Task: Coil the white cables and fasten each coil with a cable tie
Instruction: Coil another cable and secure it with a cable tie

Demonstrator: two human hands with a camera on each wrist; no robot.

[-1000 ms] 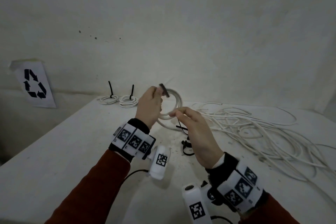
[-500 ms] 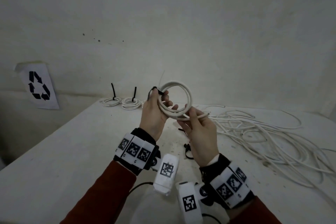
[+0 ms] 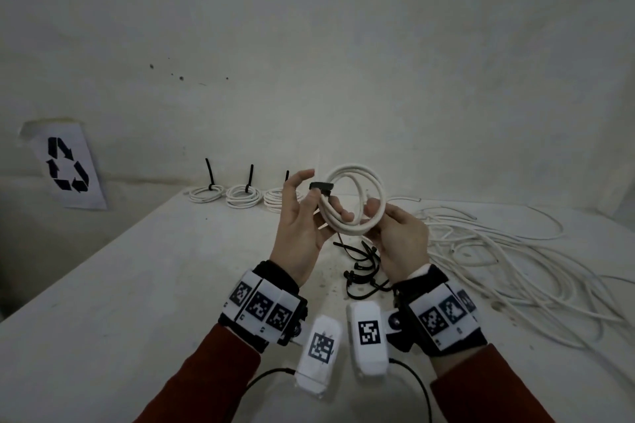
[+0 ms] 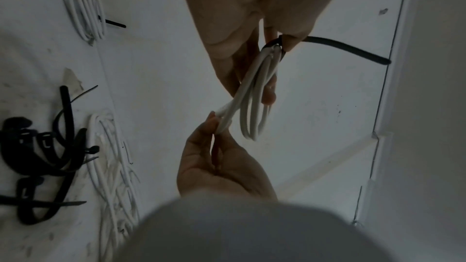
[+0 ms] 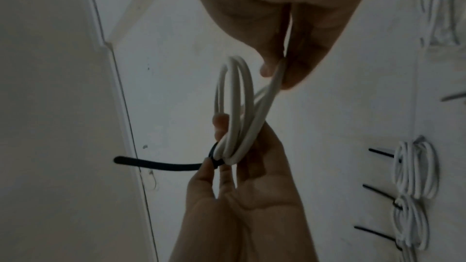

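Though tied, smooth round coil (image 3: 354, 204).

rust-red sleeves (image 3: 213, 371), black wrist bands (image 3: 264, 306) with square-code tags, white cabled wrist cameras (image 3: 367, 336).

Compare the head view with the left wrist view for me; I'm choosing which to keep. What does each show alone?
Head only: the recycling sign on the wall and three tied coils in a row. Left wrist only: the tie's free tail sticking out sideways. Both: the left hand and right hand holding the white coil, and the loose black ties on the table.
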